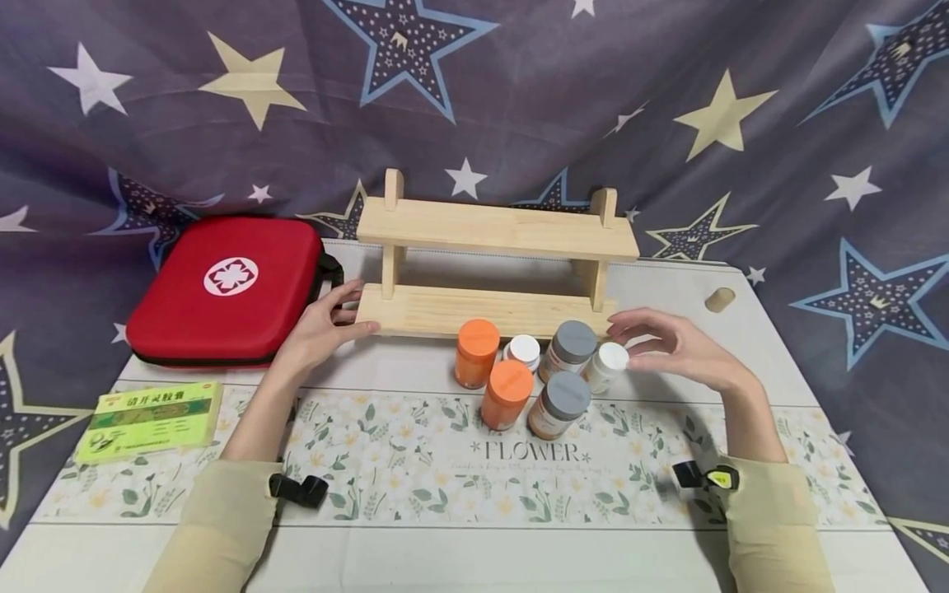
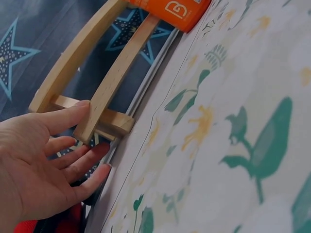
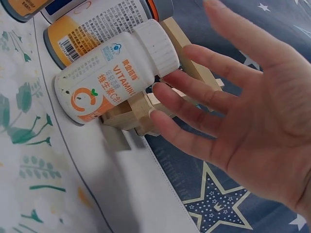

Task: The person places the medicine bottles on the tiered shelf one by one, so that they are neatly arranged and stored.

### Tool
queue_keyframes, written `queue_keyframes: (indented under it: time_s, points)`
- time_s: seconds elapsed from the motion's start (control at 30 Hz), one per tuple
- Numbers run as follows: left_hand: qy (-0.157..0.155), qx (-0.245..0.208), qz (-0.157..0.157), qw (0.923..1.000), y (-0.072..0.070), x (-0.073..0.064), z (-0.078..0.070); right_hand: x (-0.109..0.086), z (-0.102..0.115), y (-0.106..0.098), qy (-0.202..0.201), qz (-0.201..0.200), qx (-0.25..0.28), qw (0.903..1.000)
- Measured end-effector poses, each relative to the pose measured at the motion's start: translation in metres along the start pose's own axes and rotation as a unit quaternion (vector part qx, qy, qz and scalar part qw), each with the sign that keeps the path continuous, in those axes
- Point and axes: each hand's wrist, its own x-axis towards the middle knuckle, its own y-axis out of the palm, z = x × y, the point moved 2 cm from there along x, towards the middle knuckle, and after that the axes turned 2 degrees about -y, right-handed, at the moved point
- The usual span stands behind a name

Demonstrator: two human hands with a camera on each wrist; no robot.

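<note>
Two bare hands reach toward one pale wooden rack standing at the back of a table, in its middle, just before a dark star-print curtain. The rack has two plank shelves and two uprights with rounded tops; its long axis runs left to right, the right end slightly nearer the viewer, and its front faces the person. The left hand is at the left end of the lower shelf, thumb touching the board, the other fingers spread apart; how firmly it presses, I cannot tell. The right hand is by the shelf's right end, fingers apart and loosely bent, just beside a bottle. Six upright, cylindrical bottles cluster before the rack: two orange bottles, two grey-capped bottles and two white bottles, the nearer white one with a ribbed cap and orange print. Leftward lie one red zip case with rounded corners and one flat yellow-green box. One small, smooth wooden peg lies at right on the flower-patterned tablecloth.
</note>
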Motion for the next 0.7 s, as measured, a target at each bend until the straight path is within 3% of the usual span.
queue_keyframes:
  time_s: [0.43,0.7]
  points:
    - [-0.004,-0.019,0.035,0.9992,-0.0056,-0.0020,0.0036,0.0059,-0.0065,0.0082,0.001,0.026,-0.033,0.9991]
    - [-0.008,-0.015,0.036,0.9992,-0.0051,0.0005,0.0070,0.0062,-0.0076,0.0092,0.004,0.026,-0.056,0.9981]
